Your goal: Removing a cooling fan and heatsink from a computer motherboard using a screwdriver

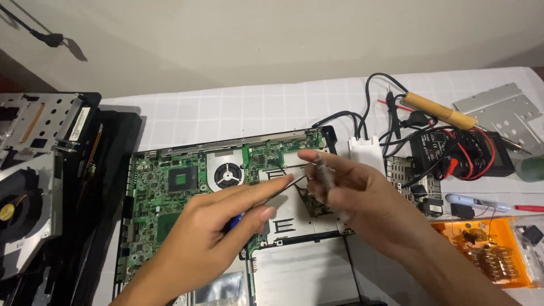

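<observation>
While my left hand [218, 229] grips a blue-handled screwdriver [272, 194] above the open laptop's green motherboard [170, 192], my right hand [345, 192] pinches a thin, blurred syringe-like tube [327, 173] just beside its tip.

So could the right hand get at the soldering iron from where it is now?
Probably yes: the right hand is over the laptop board, and only loose cables lie between it and the soldering iron.
</observation>
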